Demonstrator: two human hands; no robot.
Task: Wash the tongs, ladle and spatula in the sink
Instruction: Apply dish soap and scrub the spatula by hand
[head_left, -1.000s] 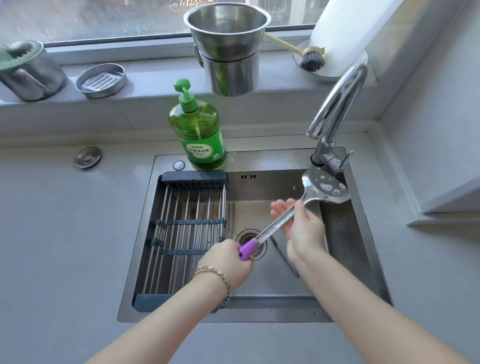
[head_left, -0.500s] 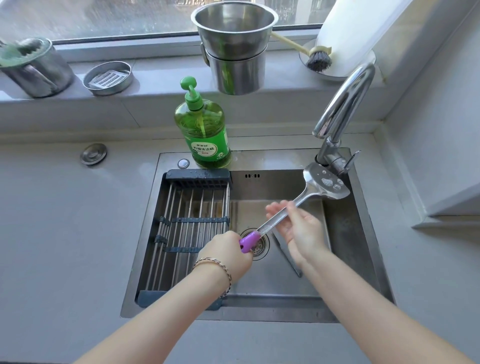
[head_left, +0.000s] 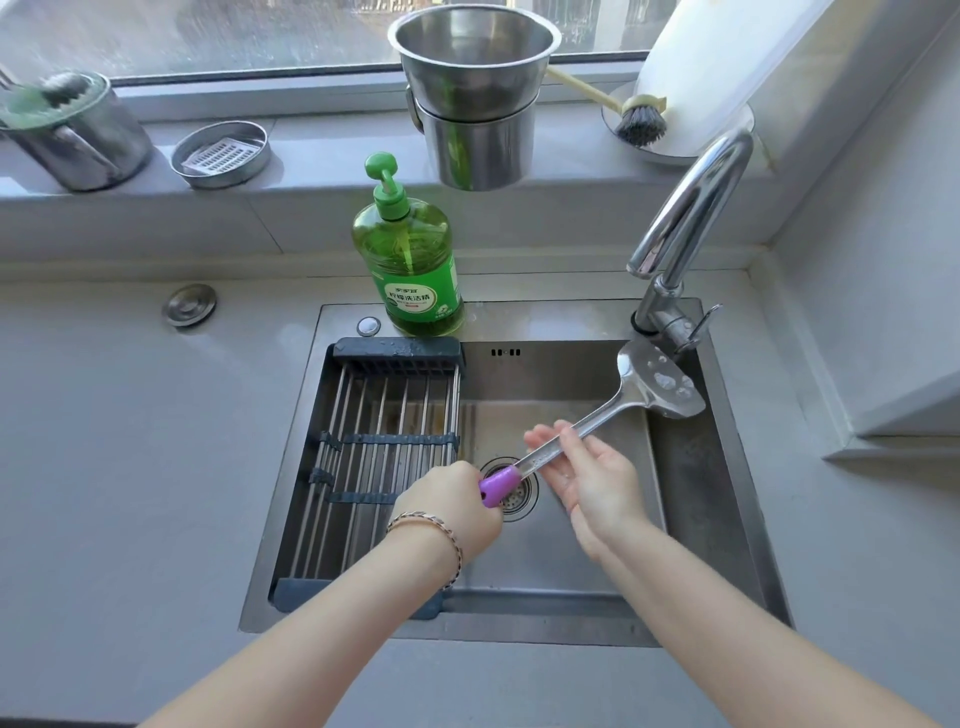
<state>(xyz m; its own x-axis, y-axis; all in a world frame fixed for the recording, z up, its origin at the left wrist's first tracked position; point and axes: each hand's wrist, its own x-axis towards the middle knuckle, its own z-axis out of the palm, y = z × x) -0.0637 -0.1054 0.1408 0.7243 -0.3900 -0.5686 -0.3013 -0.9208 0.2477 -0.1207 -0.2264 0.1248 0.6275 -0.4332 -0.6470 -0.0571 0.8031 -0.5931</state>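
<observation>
Illumination is bright, diffuse daylight entering through the window (head_left: 260, 36) at the top of the view. Shadows are soft and faint. Specular glare appears on the curved tap (head_left: 691, 202) and on the rim of the steel pot (head_left: 475, 31). The paper roll (head_left: 711, 67) is overexposed to near white. Wide-angle distortion bows the windowsill (head_left: 322, 171) and counter edges. Overall focus is adequate, with slight softness and compression smearing toward the corners.

Steel spatula (head_left: 613, 410), purple handle tip, tilted over sink (head_left: 691, 467), blade wet.
</observation>
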